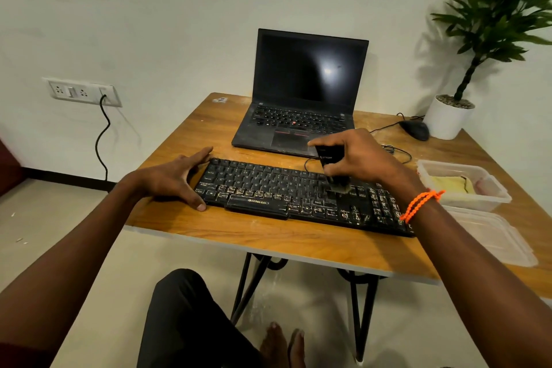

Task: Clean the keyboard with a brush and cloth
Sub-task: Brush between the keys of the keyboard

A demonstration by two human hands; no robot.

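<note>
A black, dusty keyboard lies across the front of the wooden table. My right hand grips a black brush held upright, its bristles pressed on the keys right of the keyboard's middle. My left hand rests with spread fingers against the keyboard's left end, thumb at the front corner. A yellow cloth lies inside a clear plastic box at the table's right side.
An open black laptop stands behind the keyboard. A black mouse and a potted plant in a white pot sit at the back right. A clear lid lies at the right front. A wall socket with a cable is at left.
</note>
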